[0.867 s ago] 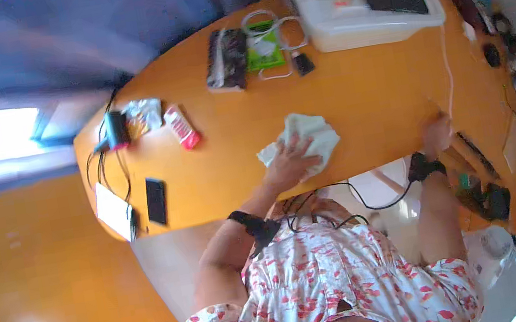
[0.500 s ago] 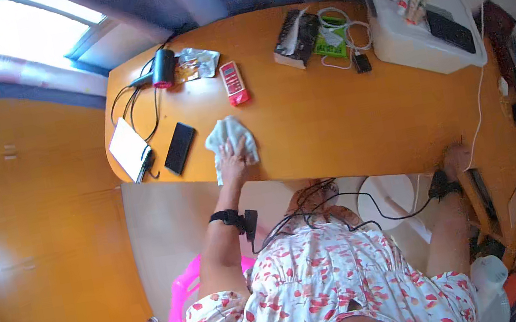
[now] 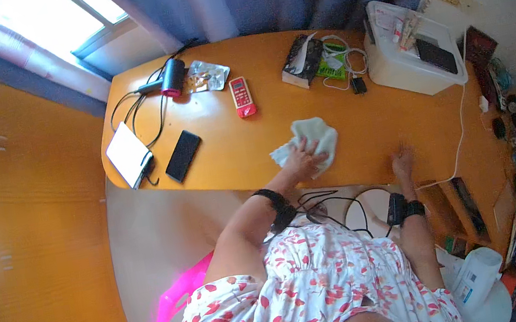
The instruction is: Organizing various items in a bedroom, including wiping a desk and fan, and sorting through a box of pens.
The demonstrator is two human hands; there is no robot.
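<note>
You rest your left hand (image 3: 304, 159) on the pale cloth (image 3: 315, 129), grip spread wide. The cloth lies on the bench (image 3: 368, 125), right of the red remote (image 3: 242, 97). Farther right is your right hand (image 3: 402, 163); I can't tell its grip.

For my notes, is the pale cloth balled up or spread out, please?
Spread out, loosely: the pale cloth reaches past the left hand; any folds beneath are hidden.
</note>
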